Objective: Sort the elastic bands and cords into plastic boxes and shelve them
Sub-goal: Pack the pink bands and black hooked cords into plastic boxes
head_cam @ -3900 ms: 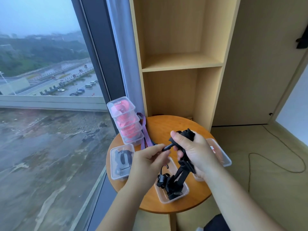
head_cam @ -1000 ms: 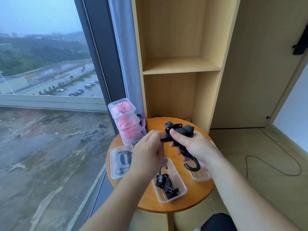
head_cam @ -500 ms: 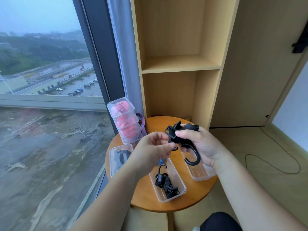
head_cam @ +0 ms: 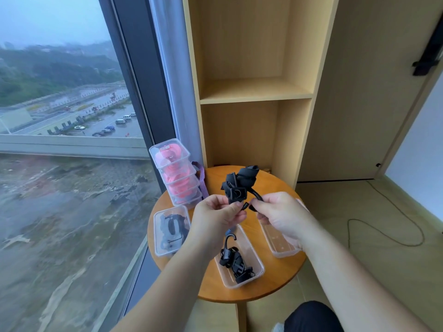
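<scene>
Nothing legible: no lettering, label, brand or number shows on the plastic boxes, the round table beneath them, or the shelf unit behind it.

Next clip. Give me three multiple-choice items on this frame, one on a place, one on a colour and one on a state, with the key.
1. Where does the stack of boxes with pink bands stand?
A. on the shelf
B. on the floor
C. at the far left edge of the table

2. What colour is the cord bundle held above the table?
A. black
B. pink
C. white

3. How is the front box?
A. lidded
B. open, with hooked cords inside
C. turned over

Key: 1 C, the stack sits on the tabletop. 2 A, the bundle pinched by the left hand and right hand is black. 3 B, no lid covers it and the cords lie inside.
</scene>
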`<act>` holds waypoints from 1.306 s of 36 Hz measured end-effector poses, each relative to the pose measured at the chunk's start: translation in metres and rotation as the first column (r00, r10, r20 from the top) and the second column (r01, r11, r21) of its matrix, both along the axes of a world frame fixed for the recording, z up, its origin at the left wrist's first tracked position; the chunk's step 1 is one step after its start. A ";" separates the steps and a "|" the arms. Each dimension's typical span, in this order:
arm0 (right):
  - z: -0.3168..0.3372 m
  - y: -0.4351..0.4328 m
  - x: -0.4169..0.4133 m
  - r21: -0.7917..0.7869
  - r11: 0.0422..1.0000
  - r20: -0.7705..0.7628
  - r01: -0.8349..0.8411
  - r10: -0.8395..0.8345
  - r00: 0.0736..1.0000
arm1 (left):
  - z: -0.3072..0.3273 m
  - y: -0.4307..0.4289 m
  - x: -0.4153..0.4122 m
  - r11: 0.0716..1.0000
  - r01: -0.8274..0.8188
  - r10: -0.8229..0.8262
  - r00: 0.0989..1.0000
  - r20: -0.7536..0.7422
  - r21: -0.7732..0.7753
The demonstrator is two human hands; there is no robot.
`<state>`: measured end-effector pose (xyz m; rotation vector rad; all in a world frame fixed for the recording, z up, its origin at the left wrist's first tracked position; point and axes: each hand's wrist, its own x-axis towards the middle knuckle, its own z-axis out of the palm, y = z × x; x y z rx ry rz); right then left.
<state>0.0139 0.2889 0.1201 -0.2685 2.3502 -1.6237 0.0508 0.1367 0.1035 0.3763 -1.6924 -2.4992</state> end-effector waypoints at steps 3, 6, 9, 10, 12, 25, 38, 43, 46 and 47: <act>-0.002 0.000 0.003 -0.016 0.999 0.010 -0.033 0.034 0.999 | -0.004 0.000 0.000 1.000 -0.015 0.016 1.000 -0.023 0.017; -0.006 -0.006 0.004 -0.354 0.935 0.227 0.021 0.064 0.972 | -0.011 -0.001 0.000 0.999 -0.050 0.050 0.998 -0.040 0.000; -0.009 -0.012 0.006 -0.526 0.847 0.345 0.073 0.134 0.929 | -0.017 0.002 0.003 0.993 -0.105 0.102 0.993 -0.059 -0.048; -0.009 -0.013 0.007 -0.556 0.826 0.365 0.086 0.150 0.919 | -0.019 0.003 0.004 0.990 -0.125 0.120 0.991 -0.066 -0.066; -0.012 -0.017 0.010 -0.593 0.796 0.391 0.121 0.154 0.908 | -0.022 0.005 0.005 0.987 -0.143 0.138 0.988 -0.075 -0.077; -0.052 -0.025 0.006 -0.399 0.886 0.299 0.238 -0.119 0.947 | -0.046 -0.001 0.017 0.992 0.099 -0.099 0.995 0.001 0.083; -0.070 -0.011 0.006 -0.273 0.962 0.343 -0.016 0.112 0.933 | -0.069 -0.020 0.011 0.992 0.068 -0.051 0.986 0.158 -0.109; -0.078 0.003 -0.008 -0.058 0.998 0.170 -0.015 0.025 0.985 | -0.083 -0.038 0.010 0.911 0.194 -0.091 0.955 0.282 -0.364; -0.091 0.002 -0.010 0.068 0.983 0.035 -0.171 0.169 0.985 | -0.096 -0.042 0.008 0.828 0.255 -0.111 0.948 0.299 -0.499; -0.097 0.001 -0.010 0.091 0.974 0.018 -0.208 0.207 0.978 | -0.101 -0.042 0.008 0.804 0.266 -0.121 0.949 0.293 -0.532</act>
